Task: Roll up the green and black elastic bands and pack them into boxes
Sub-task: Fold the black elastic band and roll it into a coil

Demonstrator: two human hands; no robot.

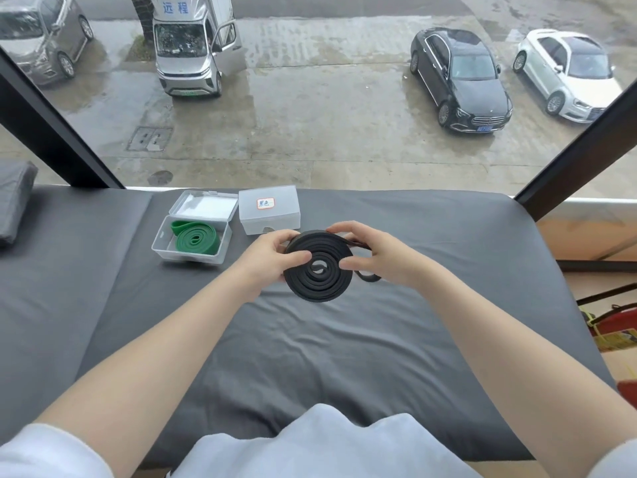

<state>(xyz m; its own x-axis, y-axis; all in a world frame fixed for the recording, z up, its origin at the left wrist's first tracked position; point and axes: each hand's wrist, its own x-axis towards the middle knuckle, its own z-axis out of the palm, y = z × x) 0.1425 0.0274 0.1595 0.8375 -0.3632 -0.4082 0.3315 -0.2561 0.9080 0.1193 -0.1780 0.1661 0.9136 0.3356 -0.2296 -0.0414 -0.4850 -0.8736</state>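
A black elastic band (319,281) is wound into a flat spiral coil and held upright above the grey bed. My left hand (272,258) pinches the coil's left side, thumb on its face. My right hand (375,257) grips its right edge, with the band's loose tail (367,277) looping out under that hand. A green band (196,240) lies coiled inside an open clear plastic box (162,248) at the back left. Next to it stands a closed clear box (270,215) with a labelled lid.
The grey bed sheet (310,339) covers the whole work surface. A folded dark cloth (13,201) lies at the far left. A large window with black frame bars (51,132) stands right behind the boxes. Red and yellow items (610,326) sit off the bed's right edge.
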